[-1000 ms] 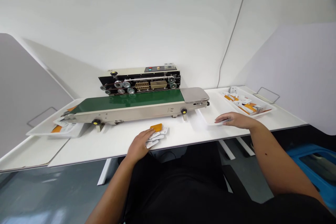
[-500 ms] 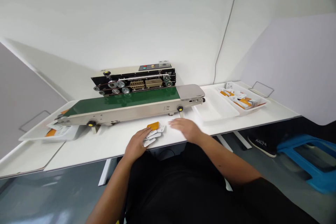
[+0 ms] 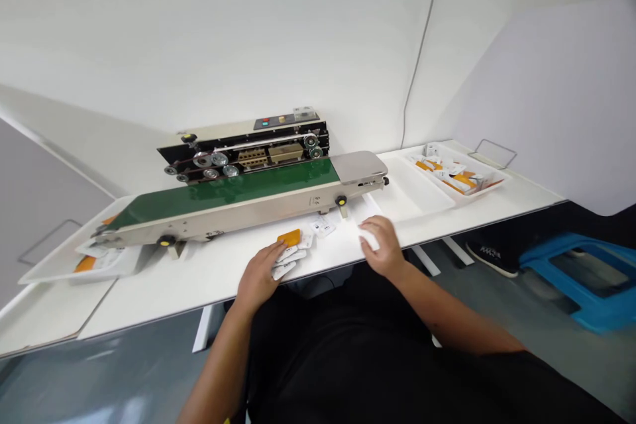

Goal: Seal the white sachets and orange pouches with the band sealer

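My left hand [image 3: 259,278] grips the left side of a small fanned pile of packets at the table's front, its fingertips on top. The uppermost is an orange packet [image 3: 290,238]; white printed packets [image 3: 293,255] show beneath it. A loose white packet [image 3: 324,228] lies flat just to the right, close to the conveyor's foot. My right hand [image 3: 382,248] hovers near the table's front edge, right of the pile, thumb and fingers curved apart with nothing between them.
Behind the hands stands a band sealing machine [image 3: 248,152] with a green conveyor belt [image 3: 233,191]. A white bin [image 3: 144,258] holding packets sits under its left end. On the right are a white tray [image 3: 422,209] and a bin of orange and white packets [image 3: 489,189]. A blue stool [image 3: 591,318] stands on the floor.
My right hand has moved right, away from the pile, and its fingers have spread. A loose white packet now shows near the conveyor's foot. My left hand stays on the pile.
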A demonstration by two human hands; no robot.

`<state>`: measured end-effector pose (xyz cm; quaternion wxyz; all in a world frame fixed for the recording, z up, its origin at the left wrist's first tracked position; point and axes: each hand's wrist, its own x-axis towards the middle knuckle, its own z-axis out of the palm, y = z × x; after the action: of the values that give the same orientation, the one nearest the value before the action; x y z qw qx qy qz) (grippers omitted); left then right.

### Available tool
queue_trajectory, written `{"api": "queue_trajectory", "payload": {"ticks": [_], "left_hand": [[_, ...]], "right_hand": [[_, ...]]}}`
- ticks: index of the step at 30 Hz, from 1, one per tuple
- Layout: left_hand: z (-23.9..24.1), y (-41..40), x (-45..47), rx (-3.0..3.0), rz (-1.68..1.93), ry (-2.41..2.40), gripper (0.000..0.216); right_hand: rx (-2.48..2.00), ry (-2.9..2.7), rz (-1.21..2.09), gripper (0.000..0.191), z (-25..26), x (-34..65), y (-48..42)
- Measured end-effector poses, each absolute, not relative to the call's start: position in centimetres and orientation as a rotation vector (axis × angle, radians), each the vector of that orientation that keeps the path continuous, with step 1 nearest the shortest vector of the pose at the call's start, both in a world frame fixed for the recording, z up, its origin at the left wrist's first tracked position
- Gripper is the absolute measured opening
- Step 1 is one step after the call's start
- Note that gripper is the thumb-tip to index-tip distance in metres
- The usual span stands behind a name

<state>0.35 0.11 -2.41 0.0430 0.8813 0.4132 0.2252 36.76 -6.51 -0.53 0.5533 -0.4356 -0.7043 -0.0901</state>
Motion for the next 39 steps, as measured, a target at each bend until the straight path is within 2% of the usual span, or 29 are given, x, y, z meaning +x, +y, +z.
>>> {"api": "queue_trajectory", "payload": {"ticks": [3,7,11,17,20,26,39], "left_hand": [[-2.6,0.1,0.5,2.688,0.705,1.27,0.054],[-2.8,0.0,0.6,2.654,0.74,1.289,0.053],[-2.9,-0.2,0.7,2.667,0.745,1.315,0.056],[-2.7,-0.1,0.7,2.716,0.699,1.297,0.076],[-2.5,-0.1,0.6,2.731,0.666,1.287,0.081],[-1.9,-0.1,0.8,2.778,0.599,1.317,0.079],[-1.9,0.5,1.2,2.772,0.635,1.3,0.074]], "right_hand": [[-1.252,-1.494,-0.394,0.038,-0.2,42.0,-7.7],[-1.477,-1.557,-0.416,0.041,-0.4,46.5,-8.1],[-1.694,-1.807,-0.286,0.042,-1.7,46.7,-7.3],[-1.781,-1.734,-0.442,0.022,-2.1,44.9,-5.2],[-1.752,-1.712,-0.535,0.028,-2.1,44.7,-4.6],[-1.629,-1.692,-0.66,0.033,-2.1,45.0,-6.6],[-1.65,-1.868,-0.609,0.038,-0.2,50.0,-11.8]]}}
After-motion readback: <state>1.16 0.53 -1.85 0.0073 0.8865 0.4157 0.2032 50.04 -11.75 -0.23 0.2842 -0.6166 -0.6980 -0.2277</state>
